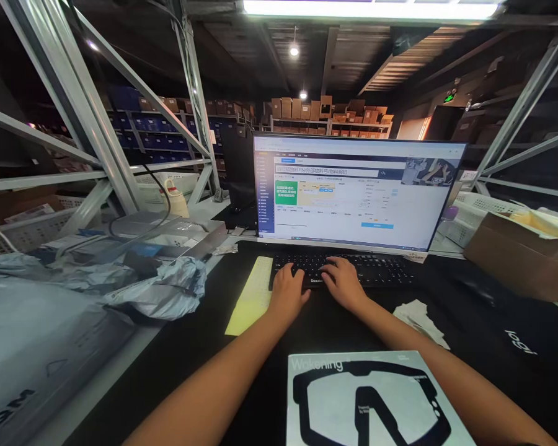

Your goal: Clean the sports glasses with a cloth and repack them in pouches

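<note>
Both hands rest on a black keyboard (pixel 385 270) below a lit monitor (pixel 353 217). My left hand (pixel 288 291) lies over the keyboard's left end, fingers on the keys and thumb held apart. Over the middle keys is my right hand (pixel 343 282), its fingers spread and slightly bent. Neither hand holds anything. A white box (pixel 348 378) printed with black goggles and the word "Wakening" sits close to me, between my forearms. Yellow paper (pixel 251 303) lies left of the keyboard, partly under its edge or beside it; I cannot tell which.
Grey plastic mailing bags (pixel 51 334) cover the left side. A torn white paper scrap (pixel 421 319) lies by my right forearm. Farther right are a dark mouse (pixel 477 290) on a black "logi" mat (pixel 506 365) and a cardboard box (pixel 516 254). Metal posts (pixel 88 105) frame the desk.
</note>
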